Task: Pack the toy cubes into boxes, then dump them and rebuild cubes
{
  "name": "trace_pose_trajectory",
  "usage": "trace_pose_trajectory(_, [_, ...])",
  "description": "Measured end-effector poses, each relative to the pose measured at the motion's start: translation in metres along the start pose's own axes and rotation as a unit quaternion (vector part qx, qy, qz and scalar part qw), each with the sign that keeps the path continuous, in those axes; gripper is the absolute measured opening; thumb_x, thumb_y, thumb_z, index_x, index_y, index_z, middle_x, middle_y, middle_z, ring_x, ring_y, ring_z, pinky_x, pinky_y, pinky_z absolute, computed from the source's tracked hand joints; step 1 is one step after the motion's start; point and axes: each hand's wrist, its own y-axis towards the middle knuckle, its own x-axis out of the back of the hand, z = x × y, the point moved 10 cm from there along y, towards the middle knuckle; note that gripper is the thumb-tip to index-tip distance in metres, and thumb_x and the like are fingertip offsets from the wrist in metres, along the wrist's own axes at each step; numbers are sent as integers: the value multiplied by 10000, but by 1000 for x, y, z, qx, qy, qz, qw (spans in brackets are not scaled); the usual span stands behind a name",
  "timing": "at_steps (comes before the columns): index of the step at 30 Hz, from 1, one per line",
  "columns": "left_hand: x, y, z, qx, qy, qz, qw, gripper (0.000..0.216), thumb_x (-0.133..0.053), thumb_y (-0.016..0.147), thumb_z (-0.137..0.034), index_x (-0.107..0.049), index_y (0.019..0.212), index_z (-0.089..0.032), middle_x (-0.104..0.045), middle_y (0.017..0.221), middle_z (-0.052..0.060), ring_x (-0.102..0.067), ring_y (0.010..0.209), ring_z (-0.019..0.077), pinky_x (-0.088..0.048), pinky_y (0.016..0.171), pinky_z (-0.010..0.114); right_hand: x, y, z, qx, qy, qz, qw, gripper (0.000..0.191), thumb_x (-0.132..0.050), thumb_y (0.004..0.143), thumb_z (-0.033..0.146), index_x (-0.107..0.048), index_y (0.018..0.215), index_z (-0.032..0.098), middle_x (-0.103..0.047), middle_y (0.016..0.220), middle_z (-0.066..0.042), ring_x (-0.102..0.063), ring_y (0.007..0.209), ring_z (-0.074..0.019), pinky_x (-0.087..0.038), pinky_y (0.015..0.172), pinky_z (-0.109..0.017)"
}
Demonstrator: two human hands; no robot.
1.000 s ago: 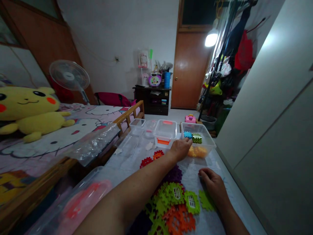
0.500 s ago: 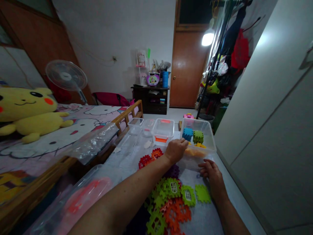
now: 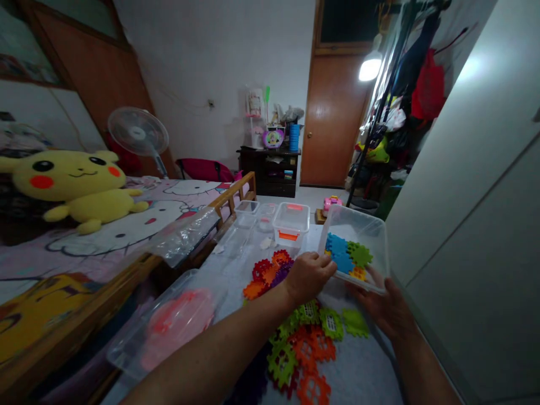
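Note:
A clear plastic storage box [image 3: 369, 222] is tilted toward me, with blue, green and yellow building pieces slid against its near side. My left hand [image 3: 310, 275] is closed on the box's near left corner. Under and around the near right corner is my right hand [image 3: 386, 306], its thumb up along the side and its fingers partly hidden below. Blue toothed pieces [image 3: 338, 253] and a green one [image 3: 359, 254] lie inside. Just below the box, a heap of green toothed pieces [image 3: 282, 360] and orange ones [image 3: 314, 388] spreads over the table, partly behind my left forearm.
A small lidded box with orange clips [image 3: 291, 222] stands at the table's far side, beside other clear containers [image 3: 247, 209]. On the left lies a clear lid or tray with something pink [image 3: 181, 320]. The bed rail [image 3: 228, 197] borders the left; a pale cabinet [image 3: 476, 225] borders the right.
The storage box has been tipped toward me and its pieces have shifted to the near side. My right hand, apart from it earlier, now supports its corner. The view has turned slightly left.

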Motion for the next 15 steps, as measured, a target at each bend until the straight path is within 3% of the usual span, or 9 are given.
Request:
trace_pose_trajectory(2, [4,-8,-1,9,-3,-1,1000,132,-469,973,-225,-594,1012,-205,-664,1076,66,-647,892,204,-547,783,346,-2,-1,-1,-3,-31,-3,1000,615,-627,742,686,-636,1195,269,-694,1193,-112,-647,1129,-338,-532,959,-520])
trace_pose_trajectory(4, [13,-19,5,43,-21,-18,999,249,-482,950,-170,-547,1185,-221,-570,1320,91,-642,1013,201,-552,859,346,-4,-2,2,14,-54,-2,998,627,-609,754,680,-607,1235,277,-683,1223,-102,-647,1133,-331,-545,942,-494])
trace_pose_trajectory(7, [31,-54,35,171,-111,-93,975,578,-501,885,-82,-365,1416,-264,-363,1526,108,-504,1303,218,-484,1049,380,-12,-2,7,52,-81,5,995,709,-644,740,648,-523,1333,278,-644,1297,-104,-631,1161,-333,-542,937,-490])
trace_pose_trajectory(9, [32,-89,57,261,-177,-121,941,587,-526,886,-146,-351,1436,-248,-400,1505,117,-403,1402,240,-405,1140,435,-14,-3,8,70,-106,-4,992,818,-708,702,608,-438,1402,283,-615,1334,-119,-625,1169,-340,-538,931,-489])
trace_pose_trajectory(12, [8,-140,68,340,-232,-54,910,565,-539,919,-343,-369,1454,-276,-500,1449,109,-453,1373,256,-407,1136,468,-14,-6,14,112,-163,-49,979,1004,-806,613,554,-336,1464,308,-524,1417,-135,-560,1246,-351,-516,961,-484])
trace_pose_trajectory(15, [-17,-175,59,347,-210,12,914,700,-604,863,-490,-340,1487,-314,-431,1529,101,-355,1438,306,-305,1183,556,-21,-13,19,161,-239,-72,955,1141,-863,547,511,-269,1503,323,-364,1517,-142,-416,1363,-366,-457,1032,-507])
